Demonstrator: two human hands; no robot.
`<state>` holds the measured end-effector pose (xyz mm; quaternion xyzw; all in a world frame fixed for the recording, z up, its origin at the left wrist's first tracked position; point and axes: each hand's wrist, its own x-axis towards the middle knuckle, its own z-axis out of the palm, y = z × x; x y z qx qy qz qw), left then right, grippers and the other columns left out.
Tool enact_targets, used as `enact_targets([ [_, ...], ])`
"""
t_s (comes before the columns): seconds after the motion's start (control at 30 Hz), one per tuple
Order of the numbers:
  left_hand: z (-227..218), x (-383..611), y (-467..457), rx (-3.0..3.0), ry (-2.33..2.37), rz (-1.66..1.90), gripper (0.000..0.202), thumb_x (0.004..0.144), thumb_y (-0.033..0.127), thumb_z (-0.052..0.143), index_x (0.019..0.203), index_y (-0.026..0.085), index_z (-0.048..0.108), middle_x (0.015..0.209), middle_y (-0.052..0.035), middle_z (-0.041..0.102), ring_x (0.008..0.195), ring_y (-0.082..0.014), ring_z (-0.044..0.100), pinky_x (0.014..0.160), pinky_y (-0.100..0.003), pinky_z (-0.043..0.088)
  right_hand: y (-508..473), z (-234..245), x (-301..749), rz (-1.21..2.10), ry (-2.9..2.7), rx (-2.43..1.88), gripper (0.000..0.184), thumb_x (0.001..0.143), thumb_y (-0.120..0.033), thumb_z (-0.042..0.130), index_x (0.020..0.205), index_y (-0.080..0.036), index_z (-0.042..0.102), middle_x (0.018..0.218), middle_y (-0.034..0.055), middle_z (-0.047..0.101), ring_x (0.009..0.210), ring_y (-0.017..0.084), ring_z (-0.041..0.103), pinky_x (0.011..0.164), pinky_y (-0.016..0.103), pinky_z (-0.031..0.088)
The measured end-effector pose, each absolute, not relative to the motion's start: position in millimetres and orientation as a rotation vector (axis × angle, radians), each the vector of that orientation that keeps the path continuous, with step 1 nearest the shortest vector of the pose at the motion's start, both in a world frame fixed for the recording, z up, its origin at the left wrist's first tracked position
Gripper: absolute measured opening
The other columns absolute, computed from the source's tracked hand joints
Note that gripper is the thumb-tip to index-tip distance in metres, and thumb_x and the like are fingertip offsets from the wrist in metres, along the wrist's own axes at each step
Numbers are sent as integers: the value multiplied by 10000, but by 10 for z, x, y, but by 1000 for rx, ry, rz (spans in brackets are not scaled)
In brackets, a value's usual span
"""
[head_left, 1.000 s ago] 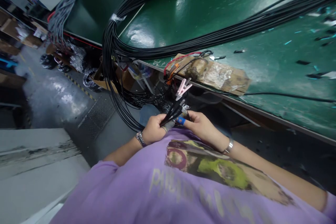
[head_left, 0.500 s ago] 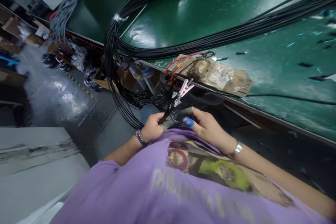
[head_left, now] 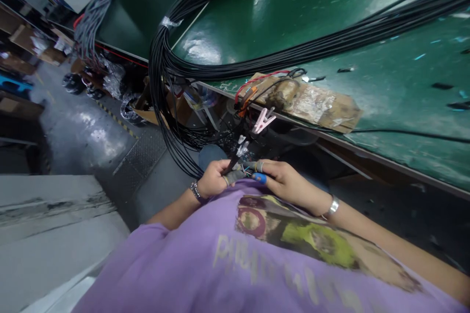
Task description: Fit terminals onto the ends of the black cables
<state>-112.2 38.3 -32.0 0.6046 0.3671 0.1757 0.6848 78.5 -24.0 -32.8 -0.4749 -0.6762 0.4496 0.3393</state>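
My left hand (head_left: 215,179) is closed around the end of a black cable (head_left: 234,160), its thumb and fingertip wrapped in grey coverings. Thin coloured wires (head_left: 247,171) fan out from the cable end between my two hands. My right hand (head_left: 284,181) pinches these wires between a grey-covered finger and a thumb with a blue wrap. Just beyond my fingers are cable ends with silvery-white tips (head_left: 242,146). A pale pink clip (head_left: 263,121) sits at the bench edge, apart from both hands.
A thick bundle of black cables (head_left: 257,68) loops over the green bench (head_left: 312,19) and hangs down its front edge. A taped cardboard piece (head_left: 323,107) lies at that edge. Grey cables (head_left: 97,14) hang at the far left, with cardboard boxes (head_left: 147,107) below the bench.
My right hand has moved slightly left and down, and its fingers have closed on the thin wires. My left hand keeps its hold. The whole view has shifted a little.
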Motion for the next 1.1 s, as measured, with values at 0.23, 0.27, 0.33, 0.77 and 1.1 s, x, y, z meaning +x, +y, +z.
enact_targets([
  [0.23,-285,-1111,392,1360,761,399,466,600,508,766,514,126,514,421,45,460,399,-32,378,434,-171,340,-260,-412,802,1179,-1747,-1225,414,900,-525,445,818,-203,691,739,71,622,727,194,587,724,322,487],
  [0.27,-286,-1111,393,1357,758,400,470,599,511,765,509,125,512,421,44,461,396,-31,377,429,-170,336,-263,-417,804,1165,-1754,-1226,419,904,-525,439,831,-200,694,740,71,625,728,192,590,723,320,490],
  [0.33,-297,-1114,395,1343,750,403,473,593,513,768,514,122,513,425,43,466,392,-28,375,420,-167,328,-262,-415,804,1115,-1783,-1205,443,921,-519,405,875,-190,698,757,78,638,725,187,597,708,315,496],
  [0.77,-294,-1099,394,1265,751,387,472,564,505,787,535,121,514,423,49,468,370,-21,358,390,-162,295,-240,-404,821,958,-1871,-1088,453,960,-465,346,1060,-180,683,868,100,686,761,166,638,694,273,512],
  [1.1,-333,-1092,398,1259,779,371,453,572,492,788,555,120,530,426,43,483,375,-28,373,399,-168,311,-234,-400,815,984,-1890,-1109,494,962,-480,315,999,-169,697,792,97,659,712,170,613,658,282,499],
])
